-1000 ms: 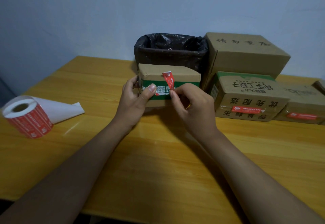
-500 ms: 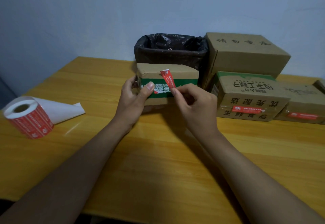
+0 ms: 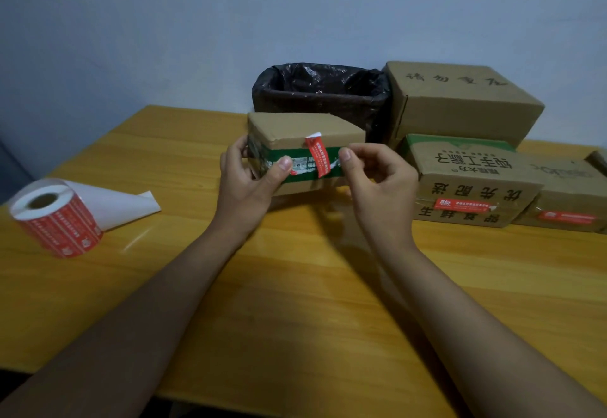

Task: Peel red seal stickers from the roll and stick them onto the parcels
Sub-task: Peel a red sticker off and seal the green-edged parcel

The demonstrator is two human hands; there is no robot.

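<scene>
Head camera view, looking down over two bare forearms stretched across a yellow-orange wood-grain table (image 3: pixel 295 302). At its left edge stands a roll of red seal stickers on a white core (image 3: pixel 56 217), tipped slightly, with a loose tail of white backing paper (image 3: pixel 121 204) curling out to its right. Mid-table, the left hand (image 3: pixel 249 184) is clamped on the left end of a small brown cardboard parcel with a green printed band (image 3: pixel 302 151), thumb pressed on the front face and fingers wrapped behind the corner. A red seal sticker (image 3: pixel 319 158) lies slantwise down that front face, its top end curled up white above the parcel's upper edge. The right hand (image 3: pixel 377 184) hovers just right of the sticker, thumb and forefinger drawn close together with nothing visibly between them, the thumb tip near the green band; whether it touches the parcel cannot be told. Right of it sit two brown cartons with black characters, the green-topped carton (image 3: pixel 466 181) and the low carton at the frame edge (image 3: pixel 571 200), each bearing a red seal. Behind, a large plain brown carton (image 3: pixel 460 102) rests beside a black-bag-lined bin (image 3: pixel 320 92) against a pale blue wall (image 3: pixel 230 23).
</scene>
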